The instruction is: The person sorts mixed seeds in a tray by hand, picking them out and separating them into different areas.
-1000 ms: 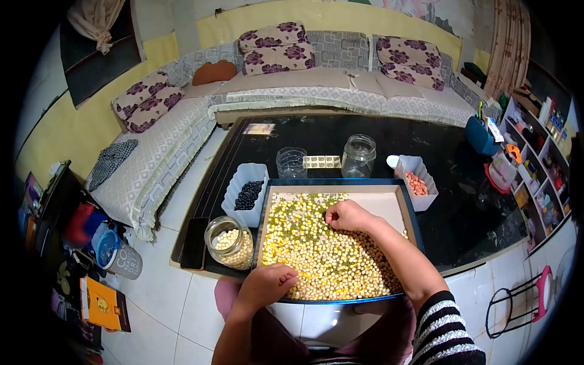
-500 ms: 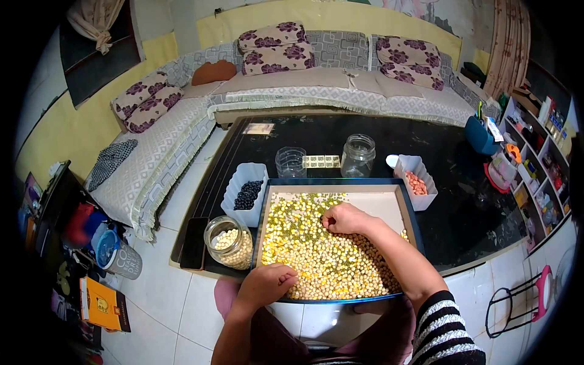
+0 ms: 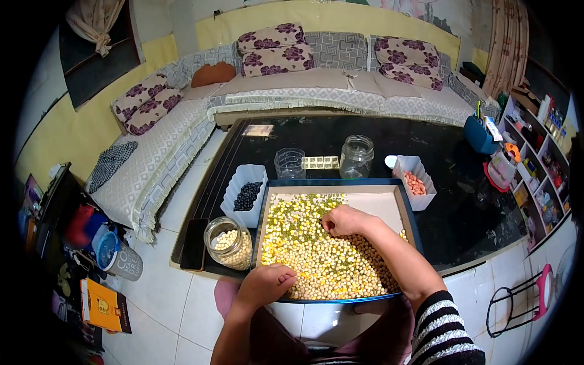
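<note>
2 hands work the tray (image 3: 413,222): my right hand (image 3: 344,220) pinches beans (image 3: 316,255), my left hand (image 3: 266,283), loosely curled, steadies 6 o'clock; a nudge risks spilling them.

One cam only, head-worn, looking fwd and steeply down from above the seated person's lap. Wide fisheye: dark round vignette at corners, straight edges bow. Nearest, bottom centre: tray (image 3: 413,222) at the near edge of the dark desk (image 3: 450,152), close below the lens. Mid-frame: rest of desk. Far, top: sofa (image 3: 340,79) along the wall. Floor at left, shelf (image 3: 535,164) at right edge. No 2nd view, so no overlap.
</note>
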Tool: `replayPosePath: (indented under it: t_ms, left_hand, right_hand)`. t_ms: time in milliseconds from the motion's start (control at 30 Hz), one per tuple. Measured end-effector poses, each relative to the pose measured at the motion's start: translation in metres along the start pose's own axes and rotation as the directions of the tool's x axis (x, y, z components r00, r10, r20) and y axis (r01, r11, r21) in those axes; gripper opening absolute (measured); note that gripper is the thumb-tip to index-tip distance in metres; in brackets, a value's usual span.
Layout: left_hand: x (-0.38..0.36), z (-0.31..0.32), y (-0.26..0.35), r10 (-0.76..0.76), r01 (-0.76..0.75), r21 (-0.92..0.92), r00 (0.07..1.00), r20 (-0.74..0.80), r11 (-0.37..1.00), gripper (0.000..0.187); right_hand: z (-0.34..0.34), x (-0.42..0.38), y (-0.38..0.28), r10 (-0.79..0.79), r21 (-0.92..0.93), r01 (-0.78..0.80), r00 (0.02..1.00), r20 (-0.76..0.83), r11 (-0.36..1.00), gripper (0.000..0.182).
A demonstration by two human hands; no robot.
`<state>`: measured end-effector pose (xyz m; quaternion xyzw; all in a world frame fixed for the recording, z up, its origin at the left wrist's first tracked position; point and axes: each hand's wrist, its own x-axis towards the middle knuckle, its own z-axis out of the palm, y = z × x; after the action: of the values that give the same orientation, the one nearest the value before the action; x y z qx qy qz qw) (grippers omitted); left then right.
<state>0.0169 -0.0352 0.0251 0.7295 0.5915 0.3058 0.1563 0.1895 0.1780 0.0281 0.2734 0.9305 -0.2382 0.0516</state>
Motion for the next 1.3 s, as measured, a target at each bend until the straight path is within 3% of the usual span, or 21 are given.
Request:
replayPosePath:
  t_ms: [400, 567, 633, 700, 800, 900, 967, 1100, 1167, 1300]
  left_hand:
    - [0.0, 0.0, -0.002, -0.034, 0.035, -0.034, 0.999, 0.02, 0.999, 0.014]
    - [0.0, 0.0, -0.002, -0.066, 0.069, -0.041, 0.996, 0.062, 0.997, 0.015]
    - [0.0, 0.002, -0.005, -0.074, 0.077, -0.056, 0.996, 0.052, 0.995, 0.015]
    - [-0.001, 0.003, -0.006, -0.022, 0.025, -0.08, 0.999, 0.04, 0.996, 0.012]
    - [0.0, 0.002, -0.005, -0.005, 0.009, -0.085, 0.999, 0.037, 0.996, 0.012]
    - [-0.001, 0.005, -0.006, -0.012, 0.012, -0.067, 1.0, 0.001, 0.998, 0.012]
    - [0.0, 0.002, -0.001, -0.027, 0.028, -0.055, 1.0, 0.015, 0.998, 0.012]
    - [0.0, 0.0, 0.002, -0.043, 0.043, -0.041, 0.999, 0.001, 0.998, 0.011]
    - [0.001, 0.0, 0.001, -0.011, 0.011, -0.057, 1.0, -0.005, 0.998, 0.012]
    - [-0.001, 0.0, 0.001, -0.077, 0.078, -0.082, 0.997, 0.019, 0.994, 0.013]
  right_hand:
    - [0.009, 0.001, 0.001, 0.043, -0.084, -0.055, 0.99, -0.137, 0.995, 0.013]
    - [-0.002, 0.0, -0.011, -0.033, -0.069, 0.018, 0.976, -0.215, 0.997, 0.012]
    - [-0.01, 0.0, -0.024, -0.07, 0.11, 0.124, 0.913, -0.403, 0.986, 0.01]
    - [-0.02, 0.006, -0.054, -0.14, 0.141, 0.232, 0.87, -0.473, 0.962, 0.009]
    - [-0.033, 0.019, -0.104, -0.31, 0.103, 0.424, 0.788, -0.533, 0.9, 0.007]
    - [-0.026, 0.046, -0.144, -0.458, 0.058, 0.617, 0.64, -0.617, 0.785, 0.007]
    - [-0.013, 0.061, -0.163, -0.488, 0.033, 0.651, 0.601, -0.633, 0.758, 0.009]
    - [0.002, 0.07, -0.171, -0.444, 0.062, 0.551, 0.729, -0.52, 0.832, 0.012]
    - [0.001, 0.064, -0.163, -0.458, 0.112, 0.611, 0.69, -0.56, 0.783, 0.016]
    - [-0.014, 0.041, -0.126, -0.383, 0.068, 0.546, 0.665, -0.642, 0.835, 0.015]
